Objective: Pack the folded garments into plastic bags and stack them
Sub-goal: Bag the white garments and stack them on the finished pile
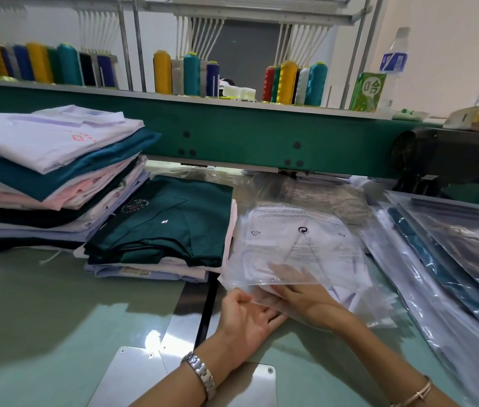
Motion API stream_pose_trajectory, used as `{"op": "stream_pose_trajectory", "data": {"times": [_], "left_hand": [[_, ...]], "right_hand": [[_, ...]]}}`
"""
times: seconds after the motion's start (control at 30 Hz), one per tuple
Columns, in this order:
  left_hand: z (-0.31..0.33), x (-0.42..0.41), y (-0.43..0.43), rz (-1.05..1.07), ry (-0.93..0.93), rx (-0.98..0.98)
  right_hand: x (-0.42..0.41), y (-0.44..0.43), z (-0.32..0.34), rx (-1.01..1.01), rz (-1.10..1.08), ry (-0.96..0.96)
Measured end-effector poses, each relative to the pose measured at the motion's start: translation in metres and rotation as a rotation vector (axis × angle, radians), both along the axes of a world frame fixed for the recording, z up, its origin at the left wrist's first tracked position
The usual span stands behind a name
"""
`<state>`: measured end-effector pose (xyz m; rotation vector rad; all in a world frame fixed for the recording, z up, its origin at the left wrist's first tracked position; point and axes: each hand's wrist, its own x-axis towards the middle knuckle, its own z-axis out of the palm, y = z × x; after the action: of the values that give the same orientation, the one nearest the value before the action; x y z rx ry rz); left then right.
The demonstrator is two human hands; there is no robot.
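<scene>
The clear, glossy plastic bag point(300, 239), printed with recycling marks, lies flat on the pale green worktop point(56, 304). It contains a folded white garment point(276, 254). Right hand point(294, 286): fingers straight, flat on the fabric inside the bag mouth. Left hand point(247, 315): palm up, fingers relaxed beneath the bag's open lip.

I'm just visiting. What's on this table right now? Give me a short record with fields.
Plastic bag: holds a white garment
Left hand: palm up at the bag's mouth
Right hand: flat, reaching inside the bag
Folded stacks: tall one far left, low green-topped one beside it
Packed bags: piled at right
</scene>
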<state>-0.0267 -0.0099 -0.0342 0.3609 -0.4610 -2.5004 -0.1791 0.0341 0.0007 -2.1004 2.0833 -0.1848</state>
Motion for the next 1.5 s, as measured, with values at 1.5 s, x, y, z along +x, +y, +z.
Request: {"op": "stream_pose_trajectory", "data": {"times": [1.5], "left_hand": [[0.012, 0.077, -0.016, 0.339, -0.905, -0.824]], "right_hand": [[-0.065, -0.033, 0.034, -0.068, -0.491, 0.187]]}}
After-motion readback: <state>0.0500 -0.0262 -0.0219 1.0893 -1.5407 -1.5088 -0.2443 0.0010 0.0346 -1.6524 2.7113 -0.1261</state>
